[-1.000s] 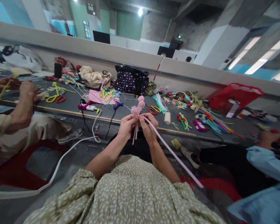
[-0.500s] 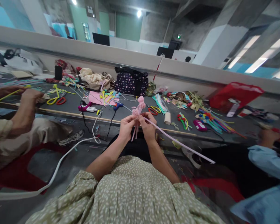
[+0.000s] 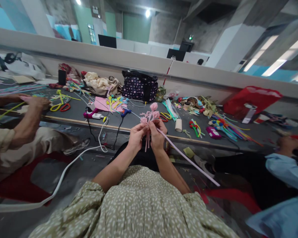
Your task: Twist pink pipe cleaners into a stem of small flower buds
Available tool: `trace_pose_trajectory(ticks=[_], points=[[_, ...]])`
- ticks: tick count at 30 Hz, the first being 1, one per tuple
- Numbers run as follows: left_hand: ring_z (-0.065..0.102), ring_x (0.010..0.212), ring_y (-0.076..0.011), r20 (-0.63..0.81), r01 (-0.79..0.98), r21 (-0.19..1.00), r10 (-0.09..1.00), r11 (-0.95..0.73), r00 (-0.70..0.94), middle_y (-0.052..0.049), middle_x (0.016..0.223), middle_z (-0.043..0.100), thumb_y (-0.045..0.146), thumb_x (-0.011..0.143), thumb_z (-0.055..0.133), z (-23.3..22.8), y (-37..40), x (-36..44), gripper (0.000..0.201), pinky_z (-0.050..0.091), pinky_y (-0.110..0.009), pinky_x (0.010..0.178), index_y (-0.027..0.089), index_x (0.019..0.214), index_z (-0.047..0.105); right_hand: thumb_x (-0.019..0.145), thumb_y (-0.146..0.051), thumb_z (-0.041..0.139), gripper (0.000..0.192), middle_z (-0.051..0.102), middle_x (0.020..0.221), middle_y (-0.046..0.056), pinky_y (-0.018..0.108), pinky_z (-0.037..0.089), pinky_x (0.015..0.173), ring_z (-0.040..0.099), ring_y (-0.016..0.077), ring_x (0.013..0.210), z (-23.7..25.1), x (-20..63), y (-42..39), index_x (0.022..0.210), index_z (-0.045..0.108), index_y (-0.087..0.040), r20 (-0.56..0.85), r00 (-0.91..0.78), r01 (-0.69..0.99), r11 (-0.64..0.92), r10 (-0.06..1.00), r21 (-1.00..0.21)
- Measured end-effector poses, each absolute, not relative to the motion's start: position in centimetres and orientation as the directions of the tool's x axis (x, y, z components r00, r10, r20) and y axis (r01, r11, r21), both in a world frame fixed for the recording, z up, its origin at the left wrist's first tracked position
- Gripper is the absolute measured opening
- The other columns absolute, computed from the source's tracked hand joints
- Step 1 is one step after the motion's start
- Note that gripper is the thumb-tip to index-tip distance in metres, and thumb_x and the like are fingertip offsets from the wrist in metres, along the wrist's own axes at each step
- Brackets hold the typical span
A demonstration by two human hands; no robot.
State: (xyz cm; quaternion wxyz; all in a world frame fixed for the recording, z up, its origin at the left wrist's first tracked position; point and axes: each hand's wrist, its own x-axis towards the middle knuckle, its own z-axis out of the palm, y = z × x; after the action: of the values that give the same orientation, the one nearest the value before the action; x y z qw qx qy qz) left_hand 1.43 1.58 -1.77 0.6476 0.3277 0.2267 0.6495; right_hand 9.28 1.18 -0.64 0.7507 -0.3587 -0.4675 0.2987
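Strip (image 3: pixel 188 158), pink: trailing from the right hand (image 3: pixel 158 134), which is pinching it. Left hand (image 3: pixel 136 135): pinching flowers (image 3: pixel 155 114), pink; blooms are standing just above both hands. Table (image 3: pixel 75 110): bearing a blue glue gun (image 3: pixel 125 112); dotted bag (image 3: pixel 138 86) is standing behind.

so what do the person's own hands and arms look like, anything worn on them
The left hand and right hand are bare, without gloves, and no watch or bracelet shows. The forearms are uncovered up to loose, gathered sleeves, olive green with small whitish flecks, matching the top. Any rings are too small to tell.
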Motion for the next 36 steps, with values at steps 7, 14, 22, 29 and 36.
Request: trace_pose_trajectory(ticks=[7,14,22,29,36], points=[[0.058,0.056,-0.0075,0.136,-0.727,0.685,0.988,-0.044,0.068,0.000,0.064,0.068,0.025,0.051,0.088,-1.7,1.5,1.7,0.027,0.046,-0.017,0.058,0.013,0.067,0.070,0.077,-0.027,0.067,0.017,0.051,0.066,-0.006,0.021,0.042,0.061,0.048,0.0080,0.060,-0.7,8.3,1.0,0.073,0.052,-0.019,0.449,0.457,-0.275,0.602,0.768,-0.750],[0.057,0.055,-0.0076,0.163,-0.667,0.740,0.985,-0.088,0.051,-0.001,0.065,0.068,0.027,0.053,0.087,-2.1,1.6,1.6,0.026,0.047,-0.018,0.057,0.013,0.069,0.072,0.076,-0.030,0.066,0.017,0.052,0.071,-0.005,0.022,0.044,0.065,0.050,0.0089,0.064,-1.2,8.9,1.2,0.077,0.053,-0.019,0.454,0.404,-0.242,0.571,0.794,-0.784],[0.058,0.057,-0.0083,0.178,-0.661,0.744,0.982,-0.097,0.057,-0.001,0.067,0.069,0.027,0.054,0.087,-2.5,1.8,1.6,0.026,0.047,-0.019,0.058,0.013,0.071,0.072,0.074,-0.027,0.069,0.017,0.052,0.069,-0.006,0.021,0.043,0.065,0.050,0.0086,0.064,-1.3,9.4,1.3,0.074,0.055,-0.018,0.459,0.403,-0.240,0.576,0.792,-0.782],[0.057,0.052,-0.0073,0.121,-0.729,0.684,0.983,0.016,0.135,0.001,0.062,0.066,0.026,0.051,0.088,-2.9,1.9,2.0,0.030,0.048,-0.019,0.055,0.012,0.068,0.068,0.069,-0.026,0.072,0.018,0.058,0.071,-0.004,0.025,0.047,0.068,0.055,0.0098,0.065,-2.2,8.7,1.6,0.075,0.057,-0.018,0.317,0.471,-0.406,0.521,0.823,-0.751],[0.056,0.050,-0.0077,0.099,-0.680,0.733,0.986,0.018,0.132,0.000,0.063,0.065,0.031,0.052,0.088,-3.5,2.1,2.0,0.034,0.046,-0.020,0.051,0.012,0.070,0.066,0.071,-0.032,0.070,0.021,0.056,0.072,-0.004,0.023,0.048,0.067,0.053,0.0091,0.064,-2.4,9.4,1.9,0.077,0.055,-0.019,0.365,0.443,-0.284,0.514,0.819,-0.809]])
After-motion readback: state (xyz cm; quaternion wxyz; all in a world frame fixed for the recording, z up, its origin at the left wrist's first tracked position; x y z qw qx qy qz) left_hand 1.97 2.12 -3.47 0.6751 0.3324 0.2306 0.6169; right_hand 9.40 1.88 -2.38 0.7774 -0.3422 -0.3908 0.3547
